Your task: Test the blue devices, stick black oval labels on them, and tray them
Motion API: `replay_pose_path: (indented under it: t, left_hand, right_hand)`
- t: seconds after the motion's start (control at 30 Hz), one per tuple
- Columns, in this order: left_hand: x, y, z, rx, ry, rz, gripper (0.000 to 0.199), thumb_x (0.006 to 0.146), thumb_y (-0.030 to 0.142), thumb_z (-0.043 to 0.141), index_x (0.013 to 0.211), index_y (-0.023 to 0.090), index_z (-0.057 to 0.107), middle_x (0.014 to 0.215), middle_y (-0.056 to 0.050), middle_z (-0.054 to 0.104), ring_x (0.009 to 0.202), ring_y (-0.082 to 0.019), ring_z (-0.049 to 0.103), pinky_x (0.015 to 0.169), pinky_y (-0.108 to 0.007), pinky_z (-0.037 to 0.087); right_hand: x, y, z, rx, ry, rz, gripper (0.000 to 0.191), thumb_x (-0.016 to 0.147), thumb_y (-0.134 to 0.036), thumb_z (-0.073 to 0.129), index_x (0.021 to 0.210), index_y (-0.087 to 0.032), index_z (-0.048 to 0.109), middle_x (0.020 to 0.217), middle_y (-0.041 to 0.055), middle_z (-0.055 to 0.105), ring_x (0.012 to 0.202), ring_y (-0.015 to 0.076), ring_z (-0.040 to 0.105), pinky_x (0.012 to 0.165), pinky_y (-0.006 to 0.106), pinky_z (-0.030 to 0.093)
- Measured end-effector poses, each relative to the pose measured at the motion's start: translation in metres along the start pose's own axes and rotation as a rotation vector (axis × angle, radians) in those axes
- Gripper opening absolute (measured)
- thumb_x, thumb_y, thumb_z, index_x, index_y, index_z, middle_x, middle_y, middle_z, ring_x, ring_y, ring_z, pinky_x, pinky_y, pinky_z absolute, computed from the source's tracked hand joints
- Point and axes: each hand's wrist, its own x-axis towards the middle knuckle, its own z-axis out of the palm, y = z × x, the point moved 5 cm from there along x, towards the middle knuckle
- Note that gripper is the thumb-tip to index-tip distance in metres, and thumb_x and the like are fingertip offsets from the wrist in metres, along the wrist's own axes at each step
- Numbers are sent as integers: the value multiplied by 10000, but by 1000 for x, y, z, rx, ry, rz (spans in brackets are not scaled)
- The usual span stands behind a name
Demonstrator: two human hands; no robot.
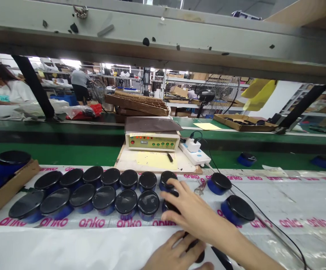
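Two rows of round pieces with blue sides and glossy black tops (128,179) stand on the plastic-covered bench. My right hand (187,208) reaches over the right end of these rows. Its thumb and fingers curve around the front row's last round blue piece (170,201), which they partly cover. Just behind it is another round blue piece (167,179), close to the fingertips. Low in the view, my left hand (174,253) lies with its fingers over a black rounded object (198,253), mostly hidden beneath them. A dark flat item (221,258) shows beside it, under my right forearm.
Two round pieces (237,210) stand apart on the right, near a black cable (275,228). Behind the rows are a lit control box (153,140) and a power strip (195,153). A cardboard box (11,191) borders the left. Overhead runs a shelf beam (163,37). People (80,82) are farther back.
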Motion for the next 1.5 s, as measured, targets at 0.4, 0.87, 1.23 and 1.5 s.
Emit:
replay_pose_path:
  t: [0.4,0.87,1.23,1.5]
  left_hand:
    - [3,-3,-14,32,-58,35,267,952,327,481,1203,262,544,1244,1,594,1119,-165,546,974,-299,413]
    - [-6,-22,-26,-304,-193,-434,1190,651,610,724,1454,118,-3,1292,-279,440,1022,-317,637,557,-288,592]
    - [-4,-23,-27,-274,-280,-395,1474,474,446,890,1452,89,-154,1284,-299,492,1115,-381,583,754,-376,593]
    - [-11,-22,-16,-279,-335,-406,969,739,672,597,1417,111,191,1225,-186,584,1117,-296,581,918,-372,508]
  right_hand:
    - [28,49,26,267,151,190,459,963,-462,300,1267,-156,460,1275,133,560,1189,231,516,999,394,397]
    - [-83,39,20,362,-297,156,231,861,-155,473,1058,-276,486,973,4,588,930,174,573,806,310,464]
    - [-61,2,27,-42,-409,-380,439,675,-24,577,1074,-206,578,1098,81,644,1042,255,590,840,322,482]
    - [-97,44,-30,-87,153,-77,123,864,-220,550,746,-250,533,647,-24,592,530,145,562,460,238,413]
